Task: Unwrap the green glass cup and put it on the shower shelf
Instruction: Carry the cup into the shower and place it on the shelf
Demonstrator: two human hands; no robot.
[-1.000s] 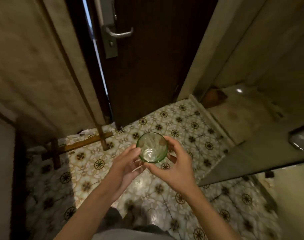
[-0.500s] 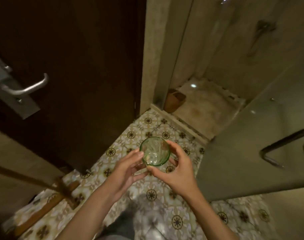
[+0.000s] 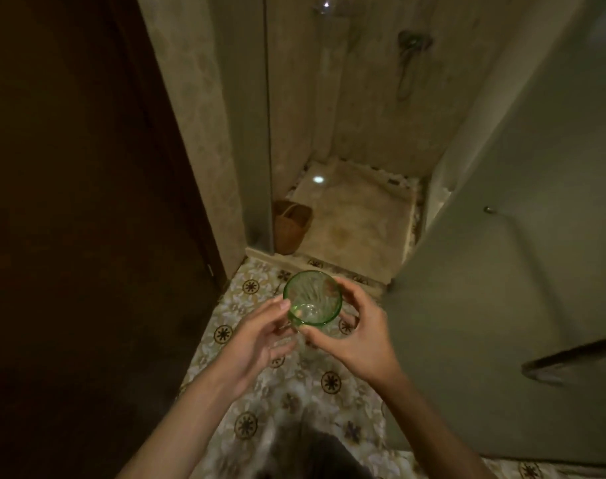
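Note:
The green glass cup [image 3: 311, 299] is bare and upright, its round rim facing me, held above the patterned tile floor. My left hand [image 3: 256, 337] touches its left side with the fingertips. My right hand [image 3: 356, 337] wraps around its right side and underside. Both hands hold it between them in front of the shower stall. No shelf shows in the shower from here.
A dark wooden door [image 3: 87, 202] fills the left. The shower stall floor [image 3: 360, 219] lies ahead past a low threshold, with a brown woven basket [image 3: 291, 229] in its left corner. A frosted glass shower door [image 3: 519, 288] stands open on the right. A shower mixer [image 3: 412, 43] hangs on the back wall.
The view has swung right from the door and its handle toward the shower stall. Both hands have kept the cup between them in much the same pose.

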